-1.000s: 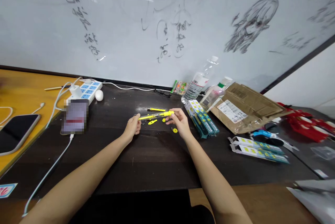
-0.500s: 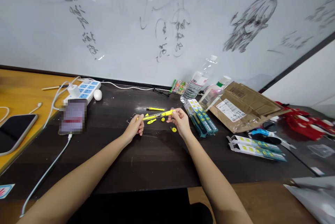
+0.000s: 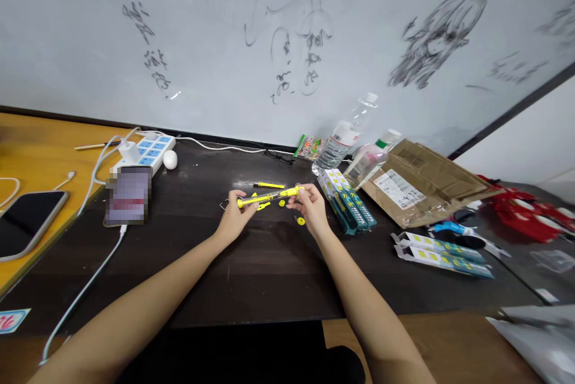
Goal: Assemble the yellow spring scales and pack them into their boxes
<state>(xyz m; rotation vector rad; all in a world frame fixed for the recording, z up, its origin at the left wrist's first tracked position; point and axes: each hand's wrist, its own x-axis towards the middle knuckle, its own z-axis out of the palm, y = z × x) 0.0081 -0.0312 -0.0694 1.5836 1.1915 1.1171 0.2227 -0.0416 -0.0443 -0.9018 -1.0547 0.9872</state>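
A clear tubular spring scale with yellow ends (image 3: 268, 196) is held nearly level above the dark table. My left hand (image 3: 232, 216) is closed on its left end, with thumb and fingers pinching it. The right end is pinched between the fingers of my right hand (image 3: 312, 205). A bent metal wire hook (image 3: 223, 205) shows just left of my left hand. Behind the tube lies a thin yellow-and-black rod (image 3: 269, 185). Small yellow parts lie under and around the tube, among them a yellow ring (image 3: 300, 221) near my right hand.
Teal-and-white boxes (image 3: 345, 204) stand right of my hands, with opened boxes (image 3: 442, 255) farther right. Behind are a water bottle (image 3: 339, 141), another bottle (image 3: 371, 159) and a brown parcel (image 3: 426, 183). Leftward are a phone (image 3: 129, 195), its cable and a power strip (image 3: 153, 150).
My left hand has shifted its grip: its fingers now reach up around the tube's left end, thumb along the near side. The right hand keeps its pinch. The view has shifted slightly.
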